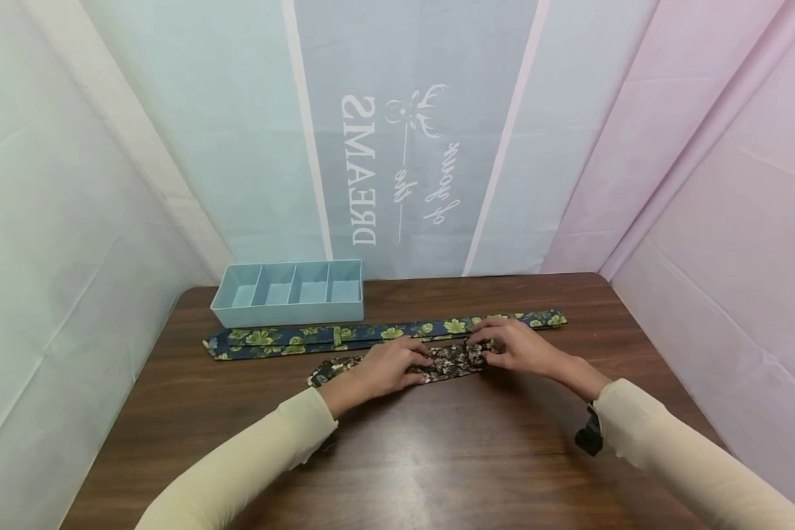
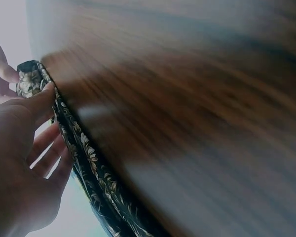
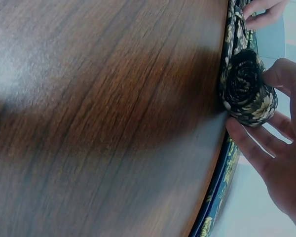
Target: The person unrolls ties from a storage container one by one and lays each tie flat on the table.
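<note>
A black necktie point(image 1: 447, 362) with a pale floral pattern lies across the table, its right end wound into a roll point(image 3: 247, 89). My right hand point(image 1: 518, 347) holds this roll, thumb on one side and fingers around the other. Further left, my left hand point(image 1: 386, 366) holds the flat stretch of the same necktie between thumb and fingers, near the roll. In the left wrist view, the unrolled part point(image 2: 91, 158) trails past the left hand. Just behind lies a navy necktie point(image 1: 305, 338) with yellow-green flowers, stretched lengthwise and partly covered by both hands.
A light blue tray point(image 1: 288, 314) with several compartments stands at the table's back left, close behind the navy necktie. The brown wooden table point(image 1: 411, 456) meets a printed cloth backdrop point(image 1: 424, 44) at the rear. Pale cloth walls flank both sides.
</note>
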`<state>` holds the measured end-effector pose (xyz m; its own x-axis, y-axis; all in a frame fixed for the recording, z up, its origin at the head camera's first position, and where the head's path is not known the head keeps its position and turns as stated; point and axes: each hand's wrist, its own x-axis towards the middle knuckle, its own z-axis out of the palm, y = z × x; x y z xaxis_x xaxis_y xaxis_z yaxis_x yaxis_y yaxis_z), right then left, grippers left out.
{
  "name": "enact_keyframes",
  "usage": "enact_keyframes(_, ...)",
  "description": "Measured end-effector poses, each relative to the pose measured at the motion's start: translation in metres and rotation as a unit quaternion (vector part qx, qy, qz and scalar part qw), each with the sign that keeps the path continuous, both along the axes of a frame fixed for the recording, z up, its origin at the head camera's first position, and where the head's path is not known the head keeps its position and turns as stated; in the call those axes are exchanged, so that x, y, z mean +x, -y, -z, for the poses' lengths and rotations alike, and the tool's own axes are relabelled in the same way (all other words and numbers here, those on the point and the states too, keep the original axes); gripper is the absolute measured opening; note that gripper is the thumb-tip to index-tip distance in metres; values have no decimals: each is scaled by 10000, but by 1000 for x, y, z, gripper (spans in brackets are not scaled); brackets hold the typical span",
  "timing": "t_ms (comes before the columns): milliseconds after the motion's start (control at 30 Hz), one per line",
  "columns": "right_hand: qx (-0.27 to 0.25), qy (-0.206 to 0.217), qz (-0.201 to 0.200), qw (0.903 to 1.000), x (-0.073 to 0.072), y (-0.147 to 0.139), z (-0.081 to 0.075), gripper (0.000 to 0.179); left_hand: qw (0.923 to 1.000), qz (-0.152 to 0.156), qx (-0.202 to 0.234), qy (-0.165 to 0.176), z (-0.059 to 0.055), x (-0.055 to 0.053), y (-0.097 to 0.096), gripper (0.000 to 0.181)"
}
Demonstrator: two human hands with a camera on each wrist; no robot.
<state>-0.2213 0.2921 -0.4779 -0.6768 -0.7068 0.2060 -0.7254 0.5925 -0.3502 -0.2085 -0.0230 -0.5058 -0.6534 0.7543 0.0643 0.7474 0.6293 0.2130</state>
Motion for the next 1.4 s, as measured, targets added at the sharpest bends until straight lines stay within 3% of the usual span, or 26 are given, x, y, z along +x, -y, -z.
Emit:
enact_keyframes(267, 130, 31, 57, 9999, 0, -1, -3, 33, 9999, 0, 82, 138, -3, 2, 15, 38)
enact_keyframes(500, -31, -226, 134, 9997, 2, 6, 1, 19, 9998, -24, 135, 171, -3, 4, 27, 39)
enact_keyframes(700, -136, -476, 142, 9987, 1, 13, 8, 21, 9996, 0, 188, 217, -2, 3, 34, 39)
enact_keyframes(1067, -129, -494, 204, 9985, 2, 13, 6, 25, 9991, 28, 320, 292, -3, 5, 49, 37)
enact_keyframes(1400, 111, -259, -227, 9993, 2, 10, 5, 35, 9987, 51, 399, 317, -2, 4, 63, 36)
